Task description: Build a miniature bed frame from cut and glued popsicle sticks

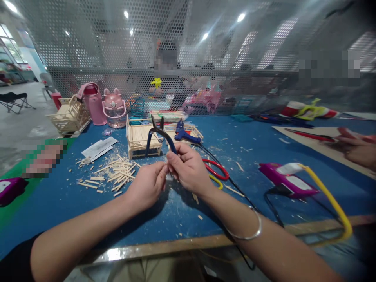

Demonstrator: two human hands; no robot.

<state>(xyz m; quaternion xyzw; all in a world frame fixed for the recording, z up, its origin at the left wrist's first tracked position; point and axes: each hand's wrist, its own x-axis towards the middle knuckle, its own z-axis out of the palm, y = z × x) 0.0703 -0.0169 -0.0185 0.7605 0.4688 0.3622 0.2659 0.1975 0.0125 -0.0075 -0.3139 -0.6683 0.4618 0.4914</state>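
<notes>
In front of me my right hand (pixel 189 168) is closed on a pair of pliers (pixel 163 135) with dark jaws and blue handles. Their jaws point up and away, and one handle hangs free to the left. My left hand (pixel 148 182) is closed in a pinch against the right fingertips; whatever it holds is too hidden to make out. Just beyond the pliers stands a small bed-like frame of wooden sticks (pixel 141 135). Short cut sticks (pixel 120 174) lie in a heap left of my hands. Behind them rests a blue glue gun (pixel 186 135).
Red-handled scissors (pixel 219 170) lie right of my hands. Further right are a purple-and-white device (pixel 289 180) and a yellow bar (pixel 329 196). A co-worker's hand (pixel 360 150) is at the right edge. Pink bottles (pixel 95 103) and another stick model (pixel 69 115) stand back left. A perforated screen (pixel 117 47) rises behind.
</notes>
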